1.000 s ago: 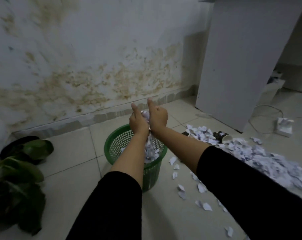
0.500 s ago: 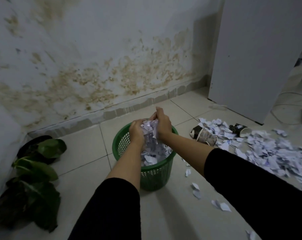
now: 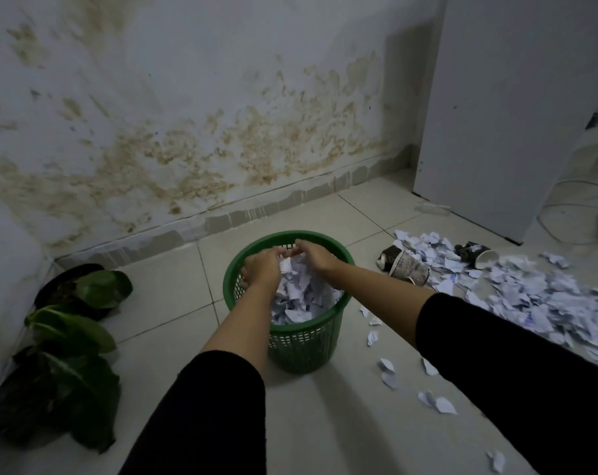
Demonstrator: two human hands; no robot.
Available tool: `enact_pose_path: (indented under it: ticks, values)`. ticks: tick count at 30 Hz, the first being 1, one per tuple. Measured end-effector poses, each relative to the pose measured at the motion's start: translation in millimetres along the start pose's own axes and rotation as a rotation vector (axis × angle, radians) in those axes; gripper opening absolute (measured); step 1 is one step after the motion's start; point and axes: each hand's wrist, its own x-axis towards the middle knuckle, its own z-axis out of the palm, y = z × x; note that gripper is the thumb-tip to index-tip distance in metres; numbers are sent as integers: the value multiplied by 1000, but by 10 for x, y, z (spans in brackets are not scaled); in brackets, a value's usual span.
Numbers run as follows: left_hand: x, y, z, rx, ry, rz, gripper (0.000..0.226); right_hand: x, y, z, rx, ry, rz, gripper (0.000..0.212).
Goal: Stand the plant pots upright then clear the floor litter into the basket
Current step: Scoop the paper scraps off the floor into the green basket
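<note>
Head view: my left hand (image 3: 261, 269) and right hand (image 3: 313, 257) press paper scraps (image 3: 299, 296) into the green basket (image 3: 290, 351), fingers spread, grasping nothing. Risk: overfull basket spills (floor litter (image 3: 530, 296) remains right).

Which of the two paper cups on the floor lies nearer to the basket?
The printed cup, just right of the green basket. The other, dark cup with its white mouth showing lies farther right among the scraps.

Stained wall (image 3: 187, 132), white cabinet (image 3: 513, 114), floor cable (image 3: 571, 190)
</note>
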Motion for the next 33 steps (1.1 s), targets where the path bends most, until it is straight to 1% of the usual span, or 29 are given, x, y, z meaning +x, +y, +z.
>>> enact_pose_path:
  ticks: [2, 3, 5, 6, 9, 12, 13, 15, 18, 20, 22, 23, 24, 25, 26, 28, 30, 31, 33]
  values:
    - [-120, -5, -7, -165, -192, -41, 48, -15, 24, 41, 110, -56, 81, 69]
    - [-124, -43, 2, -232, -250, -67, 60, -24, 39, 74, 155, -92, 137, 78]
    - [-107, -137, 20, -309, -313, -180, 80, -42, 76, 157, 241, -207, 267, 97]
    - [-125, -177, 39, -312, -345, -240, 87, -77, 73, 191, 262, -252, 319, 102]
    - [-129, -230, 71, -299, -437, -393, 103, -102, 89, 245, 240, -313, 425, 109]
    - [-66, -277, 74, -222, -506, -476, 117, -43, 119, 279, 186, -402, 536, 124]
    - [-57, -287, 69, -196, -524, -498, 120, -9, 136, 288, 151, -420, 563, 125]
    - [27, -354, 96, -92, -523, -504, 124, 24, 152, 311, 57, -447, 581, 121]
    - [21, -361, 124, 104, -463, -501, 122, 14, 154, 324, -69, -499, 603, 119]
    - [83, -408, 142, 103, -414, -498, 127, -13, 121, 303, -30, -457, 636, 115]
    - [335, -599, 215, 4, -374, -467, 140, -80, 69, 278, 19, -366, 646, 111]
    - [332, -599, 203, -26, -379, -473, 141, -102, 60, 265, 4, -305, 628, 110]
    - [320, -568, 191, -63, -369, -478, 137, -129, 54, 249, -39, -256, 600, 110]
    - [207, -465, 135, -81, -356, -469, 126, -169, 33, 240, -70, -222, 562, 112]
    - [84, -349, 79, -94, -358, -454, 111, -208, -6, 224, -114, -209, 518, 112]
    - [-2, -176, 5, -85, -378, -368, 78, -216, -101, 186, -208, -177, 394, 102]
    - [36, -96, 0, -25, -331, -277, 50, -142, -187, 140, -309, -103, 247, 93]
    - [8, -39, -42, 28, -310, -216, 43, -78, -198, 106, -383, -41, 191, 92]
    - [30, 21, -101, 89, -284, -154, 37, 61, -149, 15, -507, 84, 156, 84]
